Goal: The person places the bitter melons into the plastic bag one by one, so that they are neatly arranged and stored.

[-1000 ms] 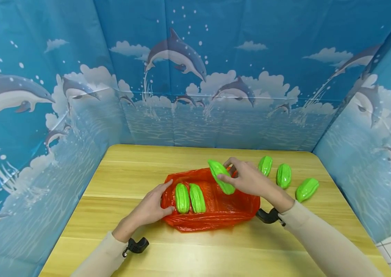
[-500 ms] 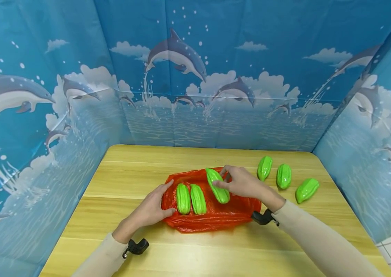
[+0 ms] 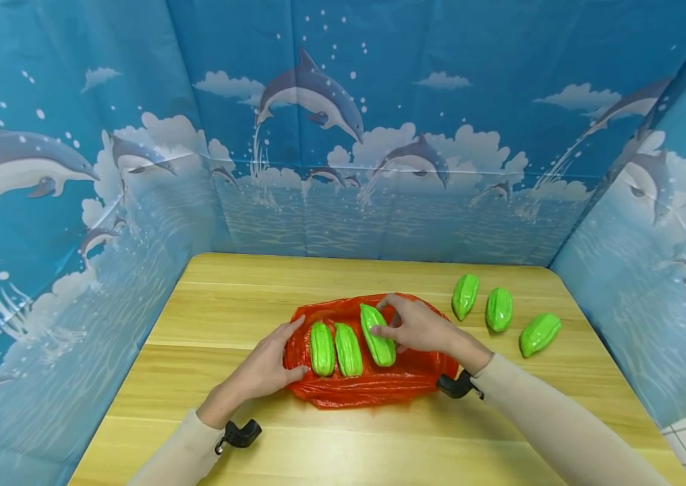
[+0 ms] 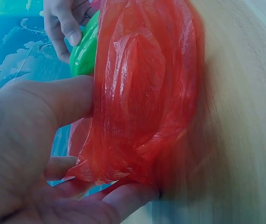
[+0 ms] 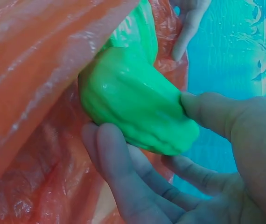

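Observation:
An open red plastic bag (image 3: pixel 373 390) lies on the table with two glossy green, ridged vegetables that look like bitter melons, one on the left (image 3: pixel 322 349) and one beside it (image 3: pixel 349 349), inside its left part. My right hand (image 3: pixel 418 327) grips a third bitter melon (image 5: pixel 137 102) between thumb and fingers, within the bag's opening and right of those two. It leans slightly; whether it touches the bag's bottom I cannot tell. My left hand (image 3: pixel 264 361) holds the bag's left end, thumb (image 4: pixel 74 98) on the near side and fingers round the far side.
Three more green bitter melons, a far one (image 3: pixel 465 297), a middle one (image 3: pixel 499 310) and a right one (image 3: pixel 539 335), lie on the wooden table (image 3: pixel 227 290) to the right of the bag. A blue dolphin-print curtain (image 3: pixel 330 223) surrounds the table's back and sides.
My right hand has lowered the bitter melon leftward and nearer into the bag, turning it more upright in the head view. My left hand stays at the bag's left end.

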### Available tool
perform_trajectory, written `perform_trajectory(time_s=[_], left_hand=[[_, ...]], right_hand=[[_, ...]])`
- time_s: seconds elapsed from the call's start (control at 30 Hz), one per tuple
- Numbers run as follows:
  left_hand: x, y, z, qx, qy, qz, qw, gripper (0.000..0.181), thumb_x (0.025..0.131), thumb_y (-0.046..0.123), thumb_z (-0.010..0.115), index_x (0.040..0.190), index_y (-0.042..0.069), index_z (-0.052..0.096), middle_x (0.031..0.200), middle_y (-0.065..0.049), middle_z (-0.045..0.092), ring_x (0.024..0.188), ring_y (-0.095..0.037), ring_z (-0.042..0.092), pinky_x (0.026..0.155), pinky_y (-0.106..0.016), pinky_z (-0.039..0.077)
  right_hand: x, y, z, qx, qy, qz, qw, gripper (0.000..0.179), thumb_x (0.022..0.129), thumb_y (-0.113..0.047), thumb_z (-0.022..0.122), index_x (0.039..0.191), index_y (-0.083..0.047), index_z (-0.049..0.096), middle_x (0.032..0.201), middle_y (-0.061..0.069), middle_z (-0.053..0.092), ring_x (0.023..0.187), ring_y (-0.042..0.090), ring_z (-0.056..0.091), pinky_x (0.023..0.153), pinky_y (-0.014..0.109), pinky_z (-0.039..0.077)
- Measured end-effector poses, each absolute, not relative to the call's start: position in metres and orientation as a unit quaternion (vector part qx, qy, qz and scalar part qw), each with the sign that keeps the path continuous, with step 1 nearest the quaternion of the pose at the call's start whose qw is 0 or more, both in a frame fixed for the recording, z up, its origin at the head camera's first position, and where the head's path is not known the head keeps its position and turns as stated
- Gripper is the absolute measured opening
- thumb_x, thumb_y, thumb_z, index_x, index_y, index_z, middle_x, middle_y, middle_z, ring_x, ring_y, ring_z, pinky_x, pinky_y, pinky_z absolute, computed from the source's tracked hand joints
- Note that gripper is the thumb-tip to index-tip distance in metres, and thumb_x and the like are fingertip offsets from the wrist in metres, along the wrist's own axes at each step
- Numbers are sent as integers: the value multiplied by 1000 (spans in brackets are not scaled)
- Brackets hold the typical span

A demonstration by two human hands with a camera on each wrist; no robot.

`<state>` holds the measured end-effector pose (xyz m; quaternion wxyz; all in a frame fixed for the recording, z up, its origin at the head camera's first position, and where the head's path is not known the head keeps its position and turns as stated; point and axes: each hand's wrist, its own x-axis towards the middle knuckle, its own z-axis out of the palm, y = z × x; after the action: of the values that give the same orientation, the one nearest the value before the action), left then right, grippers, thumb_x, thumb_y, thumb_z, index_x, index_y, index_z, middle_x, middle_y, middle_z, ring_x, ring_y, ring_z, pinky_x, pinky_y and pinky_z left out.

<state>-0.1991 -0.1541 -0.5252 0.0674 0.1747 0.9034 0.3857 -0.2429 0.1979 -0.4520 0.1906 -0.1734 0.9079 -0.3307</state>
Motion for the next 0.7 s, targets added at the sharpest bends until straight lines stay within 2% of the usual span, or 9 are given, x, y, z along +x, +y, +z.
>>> perform_trajectory(time_s=[0.4,0.7], left_hand=[[-198,-155,-524,171,903,386,75,103,97,16,92,183,9,37,185,-26,43,170,-52,46,137,-71,42],[-198,-156,-523,177,902,388,73,102,97,16,92,183,7,37,185,-26,43,170,-52,46,138,-70,42]], right_hand=[[-242,194,-460,-183,897,-335,222,68,115,-35,78,171,-9,51,92,5,82,82,30,86,89,40,71],[-240,191,-464,-192,902,-310,233,71,113,-29,80,173,-8,50,92,8,85,81,27,84,82,36,67]])
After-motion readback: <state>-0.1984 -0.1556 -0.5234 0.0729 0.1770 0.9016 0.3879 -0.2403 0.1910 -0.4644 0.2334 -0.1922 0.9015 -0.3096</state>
